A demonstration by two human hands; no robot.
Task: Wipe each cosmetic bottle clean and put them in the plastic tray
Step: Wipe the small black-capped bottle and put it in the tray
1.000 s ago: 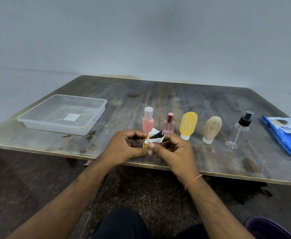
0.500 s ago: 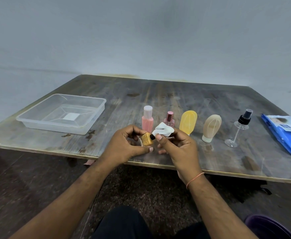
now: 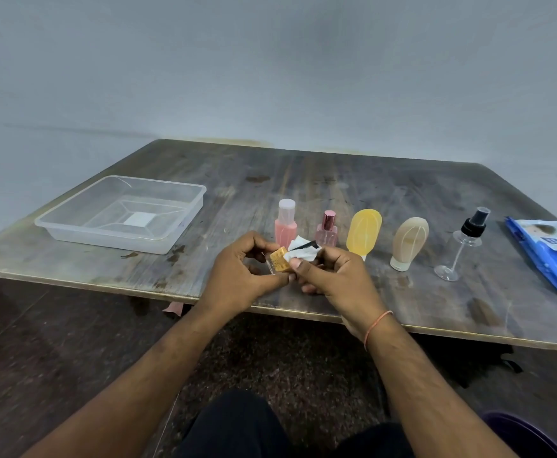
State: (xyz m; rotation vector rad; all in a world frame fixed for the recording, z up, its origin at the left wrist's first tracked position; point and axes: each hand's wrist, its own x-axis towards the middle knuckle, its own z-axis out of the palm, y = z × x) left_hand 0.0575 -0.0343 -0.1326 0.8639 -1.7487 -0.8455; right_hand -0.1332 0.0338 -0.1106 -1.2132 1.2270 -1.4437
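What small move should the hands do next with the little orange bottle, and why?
Probably keep rubbing: the left hand grips the small orange bottle while the right hand pinches the white wipe on its black cap. The plastic tray holds no bottle yet.

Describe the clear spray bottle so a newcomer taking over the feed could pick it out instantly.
Start at the blue wipes packet on the table's right side. Just left of it, last in the row of standing bottles, is the clear spray bottle. Unlike the beige bottle beside it, it is see-through, with a black spray cap and a thin stem on a round foot.
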